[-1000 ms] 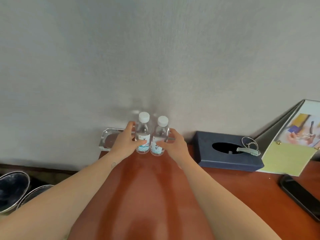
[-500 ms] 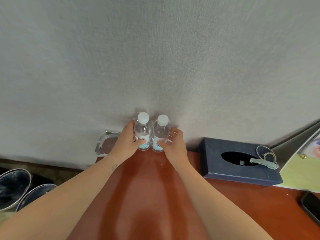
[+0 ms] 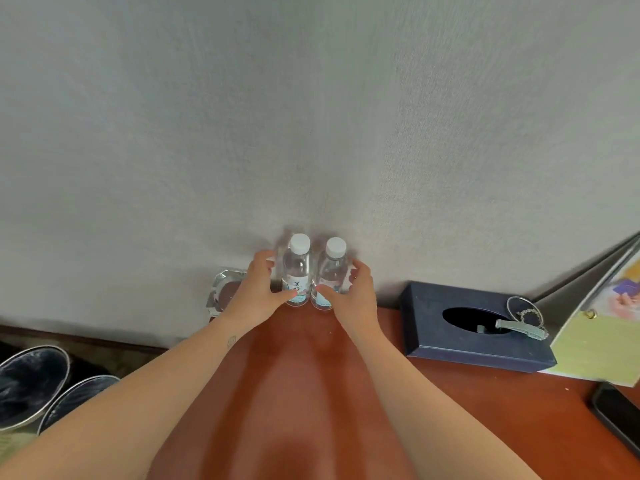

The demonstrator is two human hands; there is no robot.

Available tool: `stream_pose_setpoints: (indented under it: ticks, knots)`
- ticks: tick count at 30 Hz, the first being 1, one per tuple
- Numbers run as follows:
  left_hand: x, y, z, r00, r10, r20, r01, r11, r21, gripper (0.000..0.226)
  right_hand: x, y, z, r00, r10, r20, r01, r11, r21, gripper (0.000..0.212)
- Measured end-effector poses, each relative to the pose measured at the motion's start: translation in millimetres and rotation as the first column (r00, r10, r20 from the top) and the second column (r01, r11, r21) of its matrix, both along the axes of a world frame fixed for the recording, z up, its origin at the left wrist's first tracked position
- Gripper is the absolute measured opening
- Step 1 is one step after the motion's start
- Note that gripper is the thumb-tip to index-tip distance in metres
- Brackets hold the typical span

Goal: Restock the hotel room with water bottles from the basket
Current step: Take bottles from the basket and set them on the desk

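**Two bottles up against the wall, a hand on each**

We are looking down at the red-brown desk [image 3: 311, 393], and both water bottles stand upright at its far edge, right by the grey wall [image 3: 311, 116]; they are side by side, touching or nearly so, white caps up. Our left hand [image 3: 258, 292] grips the left bottle [image 3: 297, 271]; the thumb lies across the front of the label and the fingers curl round its far left side. Our right hand [image 3: 356, 296] mirrors it on the right bottle [image 3: 330, 275]; thumb low on the front, fingers curled round the right flank.

Just left of the left hand sits a glass ashtray [image 3: 221, 289], partly hidden by the wrist. Off to the right, well apart from the bottles, lies a dark blue tissue box [image 3: 467, 341] with a ring and a grey strap [image 3: 519, 327] on top; beyond it a yellow-green sheet [image 3: 595, 351] leans with a folder against the wall; a black phone [image 3: 620, 414] lies at the right edge. Down on the floor at lower left we see two dark bins [image 3: 31, 382].
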State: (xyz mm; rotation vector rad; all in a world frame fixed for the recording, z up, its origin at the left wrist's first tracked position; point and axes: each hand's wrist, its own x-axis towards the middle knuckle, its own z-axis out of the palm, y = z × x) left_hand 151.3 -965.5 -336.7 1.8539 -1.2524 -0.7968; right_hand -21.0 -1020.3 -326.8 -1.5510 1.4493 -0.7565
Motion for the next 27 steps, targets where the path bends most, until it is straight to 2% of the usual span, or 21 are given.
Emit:
stream_pose_setpoints:
  ticks: [3,7,10,15,20,25,27]
  knots:
    - [14,28,26,0.999,0.039,0.005,-0.038,0.999,-0.02,0.079,3,23,21,0.994,-0.107,0.018,0.108,0.994,-0.033,0.081]
    - [45,85,65,0.997,0.075,0.007,-0.075,0.996,-0.042,0.077,27,66,53,0.972,-0.216,0.093,0.23,0.957,-0.175,0.059]
    - [80,148,93,0.992,0.119,0.043,-0.118,0.993,-0.033,0.076,66,113,74,0.99,-0.11,0.093,0.128,0.967,-0.219,0.047]
    - [155,301,136,0.966,0.212,0.148,-0.211,0.977,-0.02,0.07,163,226,101,0.976,0.216,0.025,-0.208,0.962,-0.174,0.043]
    - [235,479,189,0.88,0.393,0.267,-0.392,0.918,-0.059,0.066,292,380,136,0.805,0.592,-0.02,-0.589,0.797,-0.134,0.041]
    - [300,662,242,0.716,0.577,0.393,-0.583,0.804,-0.12,0.067,410,532,184,0.558,0.828,-0.061,-0.824,0.544,-0.158,0.045]
    - [322,731,258,0.645,0.648,0.406,-0.66,0.74,-0.132,0.068,450,586,201,0.433,0.894,-0.118,-0.896,0.411,-0.17,0.048]
